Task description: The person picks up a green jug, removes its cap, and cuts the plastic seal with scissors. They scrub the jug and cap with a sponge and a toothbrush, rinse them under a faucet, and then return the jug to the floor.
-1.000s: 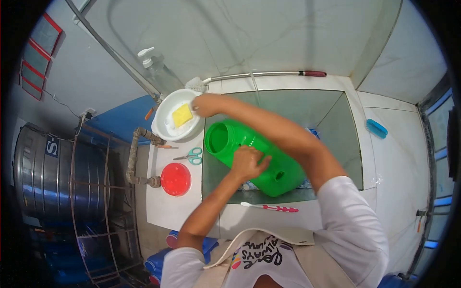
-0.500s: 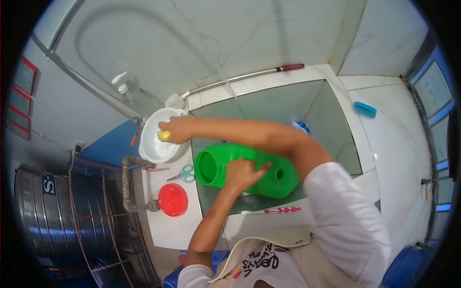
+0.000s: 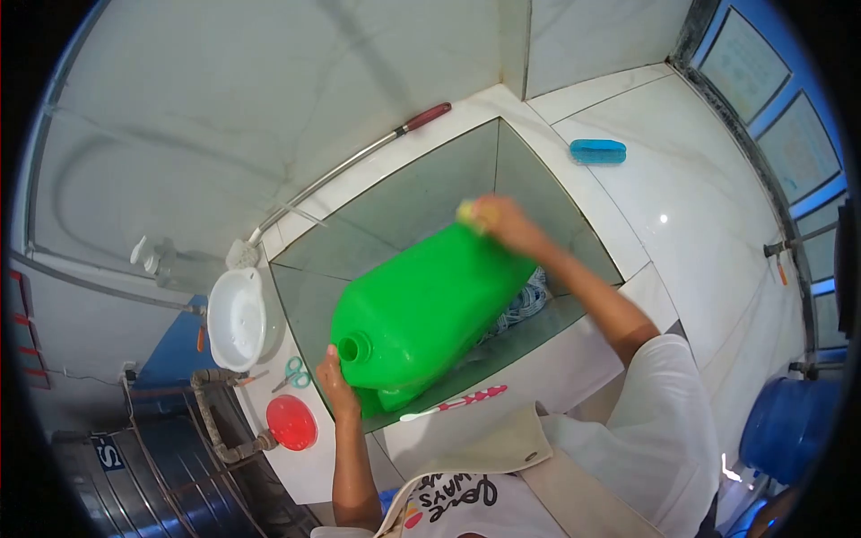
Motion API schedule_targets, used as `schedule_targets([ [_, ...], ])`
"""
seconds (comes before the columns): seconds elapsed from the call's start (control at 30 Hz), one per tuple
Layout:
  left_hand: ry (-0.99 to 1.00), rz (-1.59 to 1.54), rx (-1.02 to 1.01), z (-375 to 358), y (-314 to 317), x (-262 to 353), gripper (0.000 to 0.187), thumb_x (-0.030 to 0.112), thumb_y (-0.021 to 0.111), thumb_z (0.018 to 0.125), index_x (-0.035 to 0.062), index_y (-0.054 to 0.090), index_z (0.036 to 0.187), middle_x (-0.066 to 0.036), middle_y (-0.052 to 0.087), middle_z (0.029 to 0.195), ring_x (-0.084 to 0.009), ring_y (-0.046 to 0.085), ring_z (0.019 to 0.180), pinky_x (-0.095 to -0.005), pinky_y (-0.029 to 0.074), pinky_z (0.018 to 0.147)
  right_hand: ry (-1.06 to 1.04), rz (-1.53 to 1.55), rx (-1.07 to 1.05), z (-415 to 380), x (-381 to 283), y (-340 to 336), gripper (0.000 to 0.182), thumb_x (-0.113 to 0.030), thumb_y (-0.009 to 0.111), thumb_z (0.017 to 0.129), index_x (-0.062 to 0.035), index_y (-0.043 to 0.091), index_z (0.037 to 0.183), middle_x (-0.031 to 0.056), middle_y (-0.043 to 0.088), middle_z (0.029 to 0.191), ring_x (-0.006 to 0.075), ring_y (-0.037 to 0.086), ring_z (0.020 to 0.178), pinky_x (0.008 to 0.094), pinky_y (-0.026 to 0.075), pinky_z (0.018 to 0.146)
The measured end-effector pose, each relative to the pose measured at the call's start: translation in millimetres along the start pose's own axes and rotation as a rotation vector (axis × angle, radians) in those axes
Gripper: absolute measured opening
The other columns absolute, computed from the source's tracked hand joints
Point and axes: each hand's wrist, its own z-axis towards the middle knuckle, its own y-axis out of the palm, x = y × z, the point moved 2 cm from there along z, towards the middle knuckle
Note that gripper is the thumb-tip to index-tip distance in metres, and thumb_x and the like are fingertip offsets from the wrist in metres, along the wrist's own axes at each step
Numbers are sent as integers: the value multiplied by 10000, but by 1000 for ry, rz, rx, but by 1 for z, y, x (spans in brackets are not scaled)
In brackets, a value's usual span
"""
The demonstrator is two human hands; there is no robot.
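A big green plastic jug [image 3: 421, 309] lies tilted across the tiled sink basin [image 3: 421, 193]. My left hand [image 3: 336, 386] grips its near end beside a small spout. My right hand [image 3: 498, 218] presses a yellow sponge [image 3: 466, 212] against the jug's far upper end. The jug hides most of the basin floor.
A white bowl [image 3: 235, 318] stands on the counter at the left, with green-handled scissors [image 3: 292, 373] and a red lid [image 3: 291, 422] nearer me. A toothbrush [image 3: 453, 403] lies on the sink's front rim. A blue brush [image 3: 598, 151] rests on the right counter. A long-handled brush [image 3: 350, 161] lies behind the basin.
My right hand took the yellow sponge from the white bowl and carried it to the jug's far end. The jug was turned, and my left hand shifted to its near end.
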Motion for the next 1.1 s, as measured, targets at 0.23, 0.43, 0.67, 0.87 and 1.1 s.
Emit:
schedule_targets([
  [0.23, -57, -169, 93, -17, -5, -13, 379, 360, 486, 894, 3, 565, 793, -51, 549, 757, -130, 508, 668, -280, 408, 616, 200, -358, 118, 32, 77, 7, 193, -151, 579, 793, -53, 608, 956, 158, 592, 921, 332, 522, 904, 452, 398, 806],
  [0.43, -155, -295, 10, -23, -13, -13, 360, 393, 430, 904, 65, 564, 967, -34, 586, 917, -143, 570, 835, -289, 452, 742, -133, -282, -25, 52, 17, 51, 186, -159, 534, 809, -44, 618, 929, 187, 549, 885, 356, 510, 878, 452, 403, 807],
  [0.67, -64, -262, -46, -30, -16, -4, 358, 407, 410, 909, 85, 564, 943, -16, 585, 877, -132, 565, 812, -289, 449, 727, -369, -279, -17, 62, -38, 49, 222, -168, 453, 827, -37, 632, 826, 205, 562, 865, 354, 511, 862, 449, 410, 806],
  [0.87, -35, -356, 57, -35, -27, -8, 374, 396, 392, 917, 61, 543, 848, -20, 558, 765, -121, 541, 680, -262, 448, 616, -69, -437, 60, 86, -7, 15, 230, -174, 460, 828, -5, 609, 781, 195, 552, 829, 346, 514, 856, 454, 409, 800],
  [1.1, -9, -433, 70, -40, -42, -15, 383, 396, 365, 927, 63, 551, 910, -29, 581, 804, -136, 559, 713, -272, 459, 631, -304, -185, 29, 34, -71, 0, 185, -135, 478, 857, 7, 570, 932, 212, 528, 903, 373, 492, 880, 455, 395, 815],
])
